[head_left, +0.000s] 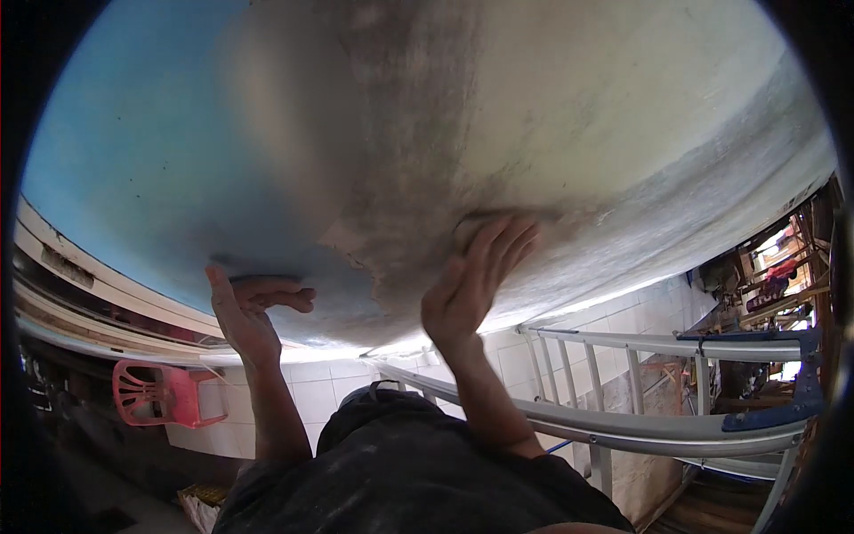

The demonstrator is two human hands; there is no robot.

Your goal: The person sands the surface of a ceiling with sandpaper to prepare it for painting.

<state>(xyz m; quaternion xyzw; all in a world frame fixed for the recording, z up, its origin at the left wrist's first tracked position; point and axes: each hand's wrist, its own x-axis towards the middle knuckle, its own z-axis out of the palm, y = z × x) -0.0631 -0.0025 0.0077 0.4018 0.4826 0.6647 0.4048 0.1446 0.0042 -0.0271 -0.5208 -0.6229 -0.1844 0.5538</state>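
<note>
A wall [569, 125] fills the upper view, blue at left, pale cream at right, with a grey, stained and peeling band between. My left hand [253, 311] is by the blue part, thumb stretched out and fingers bent to the right, holding nothing. Farther right, my right hand [476, 285] lies against the stained area with its fingers slanting up and close together. A small tan, dark-edged piece [463, 234] shows by these fingertips, partly hidden under them; I cannot tell what it is.
An aluminium ladder [614, 425] with blue end caps stretches across the lower right. A red plastic chair [156, 392] stands on the floor at lower left. White tiles [311, 392] lie below the wall. Wooden framing and clutter [774, 276] fill the far right.
</note>
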